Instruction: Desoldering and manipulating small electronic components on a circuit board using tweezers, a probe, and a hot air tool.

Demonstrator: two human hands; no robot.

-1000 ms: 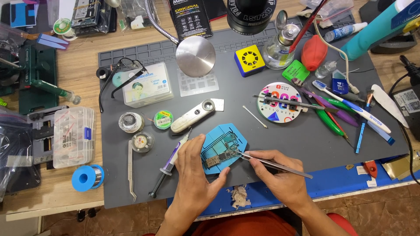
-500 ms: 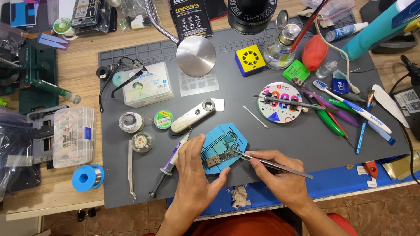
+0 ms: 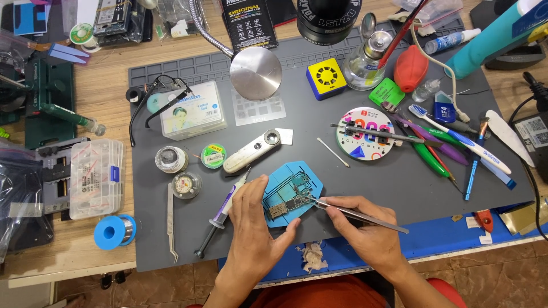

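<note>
A blue board holder [image 3: 308, 178] lies on the grey work mat [image 3: 371, 182], with a small green circuit board [image 3: 288, 197] clamped in it. My left hand [image 3: 254, 228] rests on the holder's left side, thumb against its lower edge, steadying it. My right hand [image 3: 365, 234] grips thin metal tweezers [image 3: 354, 212] whose tips touch the board near its right end.
A flux syringe [image 3: 220, 214] lies just left of my left hand, and a second pair of tweezers [image 3: 170, 219] further left. A round tool stand [image 3: 365, 134], pens, a toothbrush [image 3: 456, 137], solder tins, a white loupe [image 3: 251, 151] and a parts box [image 3: 191, 111] crowd the mat.
</note>
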